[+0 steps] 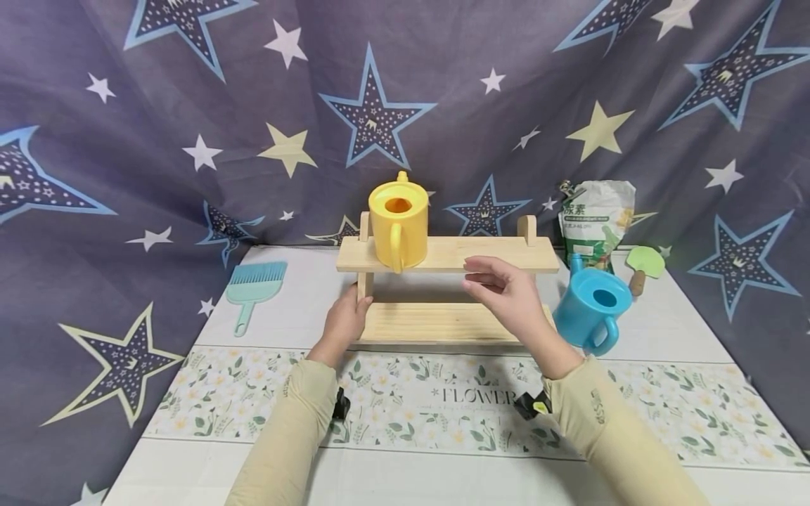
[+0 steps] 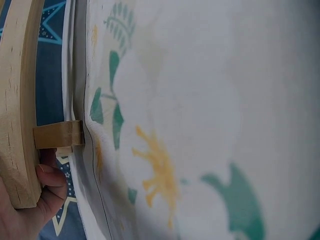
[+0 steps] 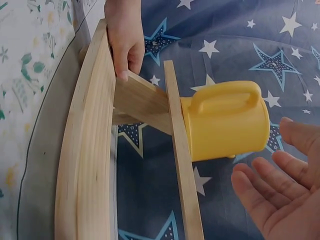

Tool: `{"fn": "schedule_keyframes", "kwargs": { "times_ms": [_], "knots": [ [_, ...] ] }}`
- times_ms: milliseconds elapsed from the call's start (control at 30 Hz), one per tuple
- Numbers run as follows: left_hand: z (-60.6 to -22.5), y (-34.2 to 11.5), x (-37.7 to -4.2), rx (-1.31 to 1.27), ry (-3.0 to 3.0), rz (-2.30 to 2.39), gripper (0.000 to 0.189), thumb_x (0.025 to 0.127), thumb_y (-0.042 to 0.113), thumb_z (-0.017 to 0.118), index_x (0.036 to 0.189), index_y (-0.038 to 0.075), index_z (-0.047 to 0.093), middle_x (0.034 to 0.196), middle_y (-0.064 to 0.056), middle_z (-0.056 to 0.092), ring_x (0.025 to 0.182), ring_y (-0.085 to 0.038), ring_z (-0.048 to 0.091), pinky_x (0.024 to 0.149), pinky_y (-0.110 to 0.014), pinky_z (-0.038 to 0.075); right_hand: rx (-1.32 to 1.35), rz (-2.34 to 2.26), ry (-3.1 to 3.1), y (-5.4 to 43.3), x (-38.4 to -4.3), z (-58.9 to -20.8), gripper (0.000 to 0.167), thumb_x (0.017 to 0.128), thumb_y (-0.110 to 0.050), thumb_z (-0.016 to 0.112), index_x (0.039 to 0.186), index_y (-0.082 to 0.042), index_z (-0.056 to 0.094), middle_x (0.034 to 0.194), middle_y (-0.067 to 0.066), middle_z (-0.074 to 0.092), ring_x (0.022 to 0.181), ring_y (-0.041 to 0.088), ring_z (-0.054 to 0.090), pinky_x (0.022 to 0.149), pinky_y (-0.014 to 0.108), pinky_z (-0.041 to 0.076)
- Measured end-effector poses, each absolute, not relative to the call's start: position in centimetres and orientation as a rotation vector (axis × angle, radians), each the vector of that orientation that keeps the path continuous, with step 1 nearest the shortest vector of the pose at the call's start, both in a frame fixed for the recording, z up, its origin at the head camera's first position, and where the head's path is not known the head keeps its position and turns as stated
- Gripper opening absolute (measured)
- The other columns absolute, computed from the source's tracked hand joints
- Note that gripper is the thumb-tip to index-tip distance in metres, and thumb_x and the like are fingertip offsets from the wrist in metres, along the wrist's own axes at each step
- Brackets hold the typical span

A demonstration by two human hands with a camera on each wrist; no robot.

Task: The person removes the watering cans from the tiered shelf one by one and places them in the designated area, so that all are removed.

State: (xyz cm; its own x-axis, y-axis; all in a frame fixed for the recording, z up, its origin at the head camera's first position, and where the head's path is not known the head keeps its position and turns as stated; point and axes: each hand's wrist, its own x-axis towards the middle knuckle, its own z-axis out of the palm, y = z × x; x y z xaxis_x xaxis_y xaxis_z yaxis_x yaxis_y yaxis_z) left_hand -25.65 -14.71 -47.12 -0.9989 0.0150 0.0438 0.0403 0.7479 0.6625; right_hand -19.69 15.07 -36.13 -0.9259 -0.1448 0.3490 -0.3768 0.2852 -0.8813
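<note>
A two-tier wooden shelf point(image 1: 449, 254) stands on the table. On the left part of its top board sits a yellow watering can point(image 1: 414, 235), upright, handle toward me and spout toward the back. My left hand point(image 1: 344, 320) grips the shelf's left side; in the left wrist view its fingers point(image 2: 54, 187) curl around the wood. Just in front of the right half of the top board is my right hand point(image 1: 509, 295), holding nothing. The right wrist view shows its fingers loosely bent beside the yellow can point(image 3: 230, 122), apart from it.
A blue watering can point(image 1: 579, 313) stands right of the shelf, close to my right forearm. Behind it are a white and green bag point(image 1: 595, 214) and a green scoop point(image 1: 645, 262) with a brown handle. A teal dustpan with brush point(image 1: 254, 288) lies on the left.
</note>
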Motion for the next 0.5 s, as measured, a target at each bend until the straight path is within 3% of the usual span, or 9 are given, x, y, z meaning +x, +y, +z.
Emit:
{"fn": "schedule_keyframes", "kwargs": {
  "times_ms": [500],
  "knots": [
    [-47.2,-14.7,-25.7,-0.047,-2.898,-1.071,0.041,0.104,0.027,0.047,0.137,0.003,0.046,0.127,-0.021,0.059,0.114,-0.037,0.057,0.096,-0.051,0.045,0.526,1.787,-2.319,11.5,-21.0,-35.9,0.035,0.089,-0.012,0.074,0.121,0.001,0.065,0.116,0.014,0.068,0.102,0.025,0.067,0.082,0.028,0.055]
  ]
}}
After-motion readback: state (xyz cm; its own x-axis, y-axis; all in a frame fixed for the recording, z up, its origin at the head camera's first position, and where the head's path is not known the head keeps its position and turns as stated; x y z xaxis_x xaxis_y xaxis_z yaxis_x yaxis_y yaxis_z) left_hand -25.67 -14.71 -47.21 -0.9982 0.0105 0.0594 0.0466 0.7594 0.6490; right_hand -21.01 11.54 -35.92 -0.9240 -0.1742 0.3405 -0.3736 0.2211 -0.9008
